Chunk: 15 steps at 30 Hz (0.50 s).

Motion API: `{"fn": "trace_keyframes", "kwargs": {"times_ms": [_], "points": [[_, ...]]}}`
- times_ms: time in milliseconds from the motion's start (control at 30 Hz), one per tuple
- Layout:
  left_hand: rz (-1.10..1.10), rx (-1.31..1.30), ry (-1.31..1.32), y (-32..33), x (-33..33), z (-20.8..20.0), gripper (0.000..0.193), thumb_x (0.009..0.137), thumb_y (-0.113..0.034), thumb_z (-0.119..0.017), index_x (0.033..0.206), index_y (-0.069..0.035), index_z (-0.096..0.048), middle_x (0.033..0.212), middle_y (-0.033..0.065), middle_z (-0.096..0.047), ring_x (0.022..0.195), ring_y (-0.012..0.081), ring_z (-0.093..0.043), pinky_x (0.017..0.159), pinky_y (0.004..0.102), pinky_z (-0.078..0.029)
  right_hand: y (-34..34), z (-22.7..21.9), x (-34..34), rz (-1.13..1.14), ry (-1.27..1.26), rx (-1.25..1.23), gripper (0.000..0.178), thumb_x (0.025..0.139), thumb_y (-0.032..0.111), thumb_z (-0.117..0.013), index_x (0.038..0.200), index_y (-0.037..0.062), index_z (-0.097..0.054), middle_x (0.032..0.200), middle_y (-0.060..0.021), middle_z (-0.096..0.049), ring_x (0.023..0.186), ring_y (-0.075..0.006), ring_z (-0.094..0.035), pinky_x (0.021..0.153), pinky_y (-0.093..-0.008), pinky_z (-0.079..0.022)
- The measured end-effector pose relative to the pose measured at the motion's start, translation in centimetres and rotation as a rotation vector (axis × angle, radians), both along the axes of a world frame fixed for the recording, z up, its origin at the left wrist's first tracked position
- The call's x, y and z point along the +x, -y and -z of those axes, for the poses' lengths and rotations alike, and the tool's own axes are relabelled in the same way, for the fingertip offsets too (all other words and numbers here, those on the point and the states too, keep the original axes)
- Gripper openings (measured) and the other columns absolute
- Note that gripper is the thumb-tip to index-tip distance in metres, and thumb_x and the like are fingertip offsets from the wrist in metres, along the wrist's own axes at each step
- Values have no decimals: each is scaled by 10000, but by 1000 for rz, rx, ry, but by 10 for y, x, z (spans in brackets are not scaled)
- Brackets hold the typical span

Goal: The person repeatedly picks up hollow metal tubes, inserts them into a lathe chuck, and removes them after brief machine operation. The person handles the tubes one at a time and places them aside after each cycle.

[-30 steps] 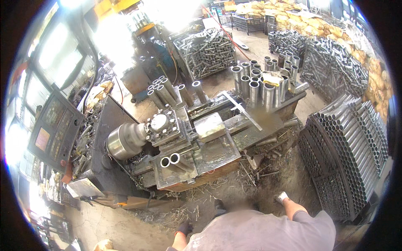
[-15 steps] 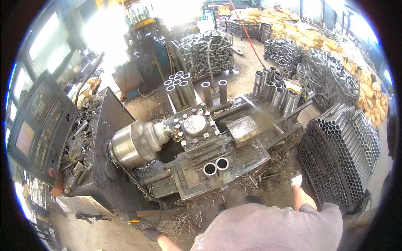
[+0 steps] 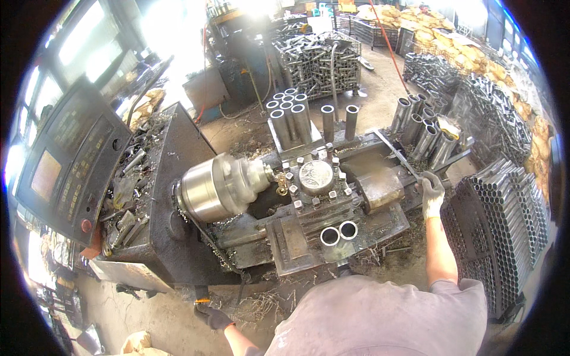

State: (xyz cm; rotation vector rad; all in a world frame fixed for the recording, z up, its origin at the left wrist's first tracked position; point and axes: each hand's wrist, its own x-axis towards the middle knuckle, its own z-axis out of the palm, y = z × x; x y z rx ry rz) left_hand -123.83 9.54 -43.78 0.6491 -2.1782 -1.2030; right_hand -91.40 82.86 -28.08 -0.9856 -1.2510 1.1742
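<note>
- Right hand (image 3: pixel 432 196) has reached the caliper (image 3: pixel 396 152) at the lathe's (image 3: pixel 320 215) right end; fingers part-curled, hold unclear.
- Left hand (image 3: pixel 214 318) nears an orange piece (image 3: pixel 203 301), grip unclear.
- Step apparently: fetching the caliper; next calls for a secure pinch.

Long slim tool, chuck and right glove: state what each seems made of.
Long slim tool: probably steel, satin, from its grey sheen.
Chuck: metal, likely steel, polished; bright reflected bands show it.
Right glove: apparently pale fabric, matte, showing no shine; weave unclear.
</note>
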Motion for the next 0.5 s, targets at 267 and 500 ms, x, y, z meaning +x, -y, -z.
{"fn": "trace_keyframes", "kwargs": {"times_ms": [267, 500], "points": [[366, 1004, 48, 38, -7, -10, 304, 1073, -453, -582, 1004, -175, -684, 827, -15, -627, 720, 144, -605, 633, 346, -529, 38, -107, -84, -347, 99, 119, 277, 992, 65, -662, 1228, -68, -719, 1010, -138, -776, 866, -160, -737, 824, -286, -617], [169, 595, 258, -17, 40, 76, 305, 1043, -408, -605, 922, -129, -633, 779, 10, -601, 649, 183, -556, 551, 346, -446, 101, -205, -215, -1071, 544, 942, 353, 908, 182, -730, 1232, 55, -786, 1249, -157, -773, 1056, -247, -774, 937, -349, -622]]}}
